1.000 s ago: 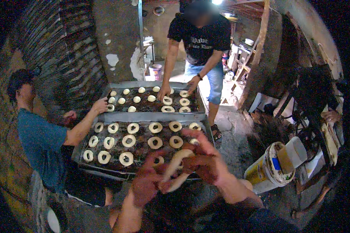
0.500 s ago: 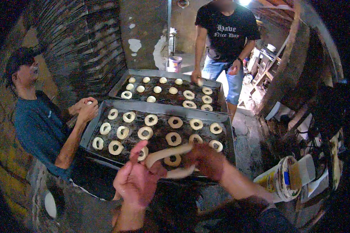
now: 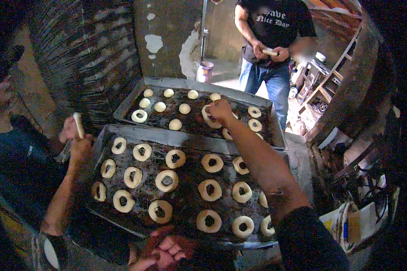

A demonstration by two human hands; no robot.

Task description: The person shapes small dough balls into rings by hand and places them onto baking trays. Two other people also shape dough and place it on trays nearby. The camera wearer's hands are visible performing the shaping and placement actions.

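Reaching over the far baking tray (image 3: 185, 83), my right hand (image 3: 220, 111) has its fingers closed on a pale dough ring (image 3: 207, 118), which is partly hidden under them. Other dough rings (image 3: 254, 125) and several round dough balls (image 3: 184, 108) lie in that tray. My left hand (image 3: 167, 254) is low, at the front edge of the near baking tray (image 3: 190, 137). Its palm faces up, its fingers are loosely bent, and no dough shows in it. Several dough rings (image 3: 209, 190) fill the near tray in rows; my right forearm hides part of them.
On the left, a person's hands (image 3: 79, 140) hold a dough strip (image 3: 78, 125). Behind the far tray, a standing person (image 3: 276, 36) holds a dough piece (image 3: 270, 52). A white bucket (image 3: 344, 226) stands at the right. Another bucket (image 3: 205, 71) is by the back wall.
My hands, earlier together on a stretched dough loop over the near tray, have parted. The right went forward to the far tray, the left dropped lower. The standing person raised a dough piece to the waist.
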